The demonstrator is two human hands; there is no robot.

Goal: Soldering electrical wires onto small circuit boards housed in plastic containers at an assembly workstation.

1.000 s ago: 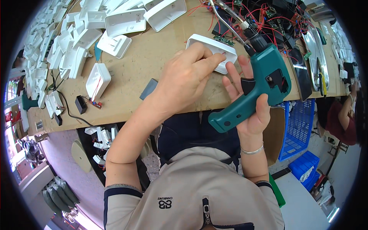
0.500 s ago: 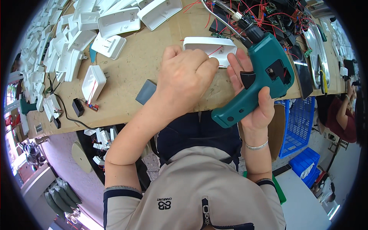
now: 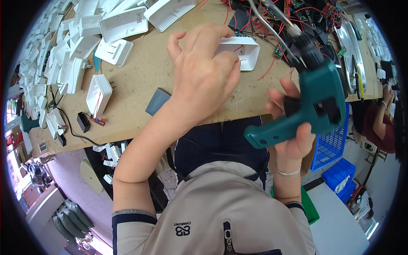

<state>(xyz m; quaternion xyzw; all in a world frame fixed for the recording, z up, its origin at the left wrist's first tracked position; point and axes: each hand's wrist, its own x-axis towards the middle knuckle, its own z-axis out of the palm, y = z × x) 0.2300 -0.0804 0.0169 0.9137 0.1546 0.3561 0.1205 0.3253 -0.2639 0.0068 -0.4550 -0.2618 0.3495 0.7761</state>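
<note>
My left hand is over a white plastic case, its fingers and thumb closed around the left end, which they hide. The case lies open side up, with red wire ends inside. In my right hand is a green soldering gun with a black trigger; its metal tip assembly points toward the table's far side, away from the case. The fingers sit around the grip and trigger, slightly blurred. A grey flat block rests on the table left of my left forearm.
Many white case halves pile up at the left and far left. One case with red wires stands near a black block. Circuit boards and red wires crowd the far right, beside a metal tray and yellow-handled pliers.
My right hand has carried the soldering gun to the right, away from the case. My left hand has moved slightly up and left, its fingers now spread over the case's end.
</note>
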